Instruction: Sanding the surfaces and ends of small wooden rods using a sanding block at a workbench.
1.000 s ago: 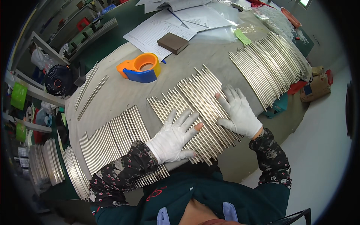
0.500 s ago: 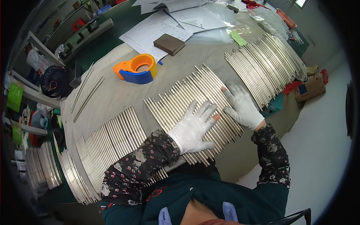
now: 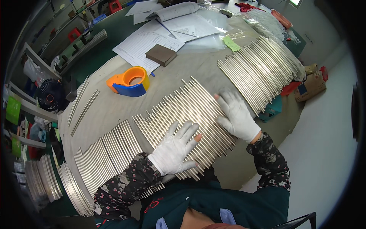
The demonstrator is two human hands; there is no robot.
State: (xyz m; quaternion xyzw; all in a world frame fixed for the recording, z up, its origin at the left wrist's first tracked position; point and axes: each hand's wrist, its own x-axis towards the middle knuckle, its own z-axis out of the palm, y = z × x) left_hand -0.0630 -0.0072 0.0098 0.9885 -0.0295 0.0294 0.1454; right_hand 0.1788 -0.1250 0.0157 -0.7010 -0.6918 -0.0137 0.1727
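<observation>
A middle batch of slim, shiny metal rods (image 3: 190, 110) lies side by side on the grey-covered table, their far ends uneven. My left hand (image 3: 173, 150), in a white glove with a bare fingertip showing, rests flat across the near left part of these rods, fingers spread. At the batch's right edge is my right hand (image 3: 238, 118), gloved the same way. Its fingers are stretched out, slightly blurred, with the thumb side against the outermost rods. Neither hand grips a rod. Another rod batch (image 3: 261, 72) lies to the right, and one more (image 3: 108, 152) sits to the left, partly under my left sleeve.
Beyond the rods stand an orange and blue tape dispenser (image 3: 131, 82) and a brown block (image 3: 161, 55) on paper sheets (image 3: 133, 47). A few loose rods (image 3: 84, 112) lie at the left, near a black fan (image 3: 51, 94). Clear plastic (image 3: 263, 24) covers the far right.
The whole view has shifted a little. My left hand has slid left and nearer to me over the middle rods. My right hand stays by their right edge.
</observation>
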